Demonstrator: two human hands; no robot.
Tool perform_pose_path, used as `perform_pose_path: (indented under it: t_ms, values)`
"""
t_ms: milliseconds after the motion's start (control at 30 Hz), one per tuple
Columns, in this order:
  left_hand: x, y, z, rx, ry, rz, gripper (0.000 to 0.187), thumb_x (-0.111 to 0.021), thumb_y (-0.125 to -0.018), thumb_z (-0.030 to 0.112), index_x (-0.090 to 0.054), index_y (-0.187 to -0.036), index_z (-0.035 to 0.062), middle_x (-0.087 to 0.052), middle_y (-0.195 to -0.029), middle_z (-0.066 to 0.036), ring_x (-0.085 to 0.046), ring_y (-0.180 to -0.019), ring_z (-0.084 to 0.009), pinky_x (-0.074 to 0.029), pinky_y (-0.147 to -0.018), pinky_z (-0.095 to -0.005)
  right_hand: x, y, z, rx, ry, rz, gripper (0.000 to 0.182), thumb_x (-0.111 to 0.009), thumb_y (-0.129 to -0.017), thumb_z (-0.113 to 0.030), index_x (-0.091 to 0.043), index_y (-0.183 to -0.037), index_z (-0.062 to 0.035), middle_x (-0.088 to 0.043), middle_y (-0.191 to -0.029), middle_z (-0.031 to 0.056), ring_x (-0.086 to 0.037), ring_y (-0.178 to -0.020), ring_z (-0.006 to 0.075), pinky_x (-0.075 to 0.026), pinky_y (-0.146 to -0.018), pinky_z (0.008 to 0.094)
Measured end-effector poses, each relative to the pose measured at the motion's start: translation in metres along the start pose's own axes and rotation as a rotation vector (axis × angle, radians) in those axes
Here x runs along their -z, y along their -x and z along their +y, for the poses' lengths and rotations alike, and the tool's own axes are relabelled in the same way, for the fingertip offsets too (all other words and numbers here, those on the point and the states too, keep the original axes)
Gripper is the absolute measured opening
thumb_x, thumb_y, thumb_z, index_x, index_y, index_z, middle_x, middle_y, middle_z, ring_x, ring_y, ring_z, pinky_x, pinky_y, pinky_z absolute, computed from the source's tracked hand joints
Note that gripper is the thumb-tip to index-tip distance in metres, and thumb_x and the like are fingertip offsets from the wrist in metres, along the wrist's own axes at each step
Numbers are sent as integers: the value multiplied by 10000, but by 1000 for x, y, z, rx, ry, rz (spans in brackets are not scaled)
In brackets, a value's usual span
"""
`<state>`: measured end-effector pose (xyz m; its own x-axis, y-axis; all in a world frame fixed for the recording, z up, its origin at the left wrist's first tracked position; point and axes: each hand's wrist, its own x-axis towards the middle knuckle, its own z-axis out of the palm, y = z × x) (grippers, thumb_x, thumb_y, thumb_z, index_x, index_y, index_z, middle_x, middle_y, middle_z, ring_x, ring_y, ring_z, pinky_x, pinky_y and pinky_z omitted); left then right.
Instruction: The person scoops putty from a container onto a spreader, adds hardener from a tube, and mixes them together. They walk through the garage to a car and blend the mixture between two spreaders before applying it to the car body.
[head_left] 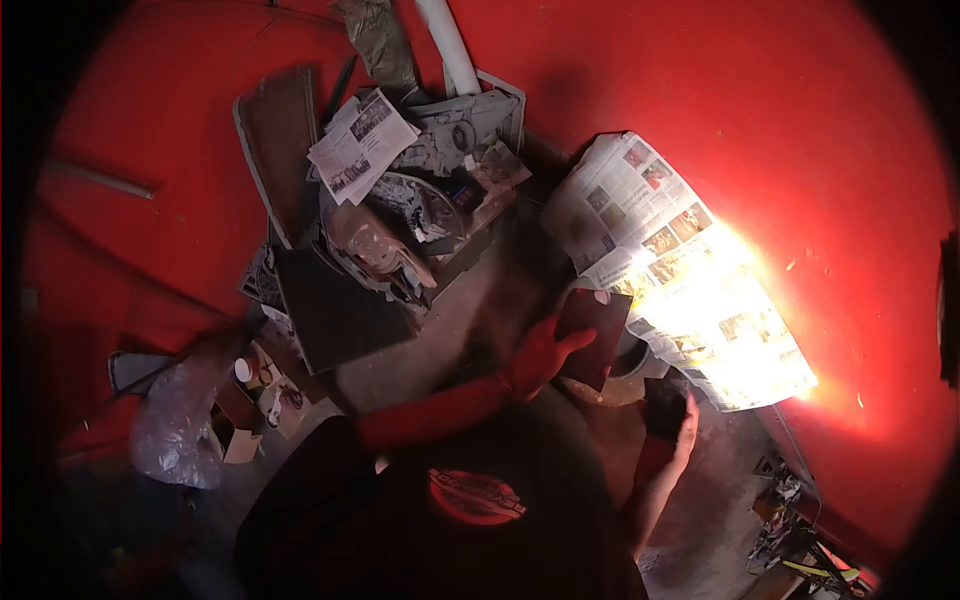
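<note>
My left hand (545, 358) holds a dark reddish flat sheet (600, 350) with straight edges, the thumb lying across its face. To the right, my right hand (684, 435) is closed around a dark, block-like piece (664, 404), its fingers along the right side. What that piece is, I cannot tell. Below and between the hands shows a round pale bucket (618, 388), partly covered by the sheet. Just beyond it, newspaper pages (655, 215) hang against the red surface, their lower part glaring white under a strong light.
A pile of worn panels (335, 310) and scrap parts, topped by a folded newspaper (362, 147), stands ahead to the left. Nearer on the left are a clear plastic bag (178, 428) and an open cardboard box (238, 425). Tangled odds and ends (785, 500) lie at lower right.
</note>
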<state>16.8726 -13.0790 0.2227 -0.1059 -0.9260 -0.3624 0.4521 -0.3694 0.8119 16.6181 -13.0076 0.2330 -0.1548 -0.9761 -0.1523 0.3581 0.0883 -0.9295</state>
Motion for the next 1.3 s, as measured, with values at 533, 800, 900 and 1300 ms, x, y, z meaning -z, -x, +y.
perform_pose_path:
  t_ms: [533, 800, 900, 1300]
  values:
    - [-14, -15, -17, -236, 88, 241, 524, -615, -1026, 66, -483, -1532, 99, -526, -1522, -17, -510, -1389, -153, -425, -1169, -361, -62, -111, -78, 553, 1086, -701, 400, -774, -702, -4, -751, -1092, -85, -703, -1165, 86, -629, -1167, 306, -465, -1010, 431]
    - [24, -69, 34, -119, 482, 170, 531, -619, -1020, 61, -477, -1531, 97, -562, -1480, -21, -575, -1324, -174, -471, -1128, -378, -76, -178, -10, -167, 126, -350, 427, -597, -1010, -267, -595, -1347, -5, -611, -1383, 153, -574, -1303, 331, -440, -1132, 532]
    - [31, -91, 39, -3, 544, 118, 480, -698, -998, 117, -558, -1454, 64, -640, -1384, -63, -619, -1258, -189, -493, -1095, -395, -99, -195, 7, -525, -424, -236, 570, -410, -1080, -470, -537, -1443, -49, -583, -1417, 157, -581, -1274, 345, -456, -1102, 554]
    - [107, -121, 63, -82, 466, 250, 622, -696, -998, 102, -433, -1559, 54, -557, -1491, -73, -524, -1358, -161, -429, -1150, -365, -178, -224, 119, -232, 833, -742, 593, -383, -1103, -478, -427, -1547, -88, -533, -1508, 134, -586, -1293, 280, -450, -1128, 494]
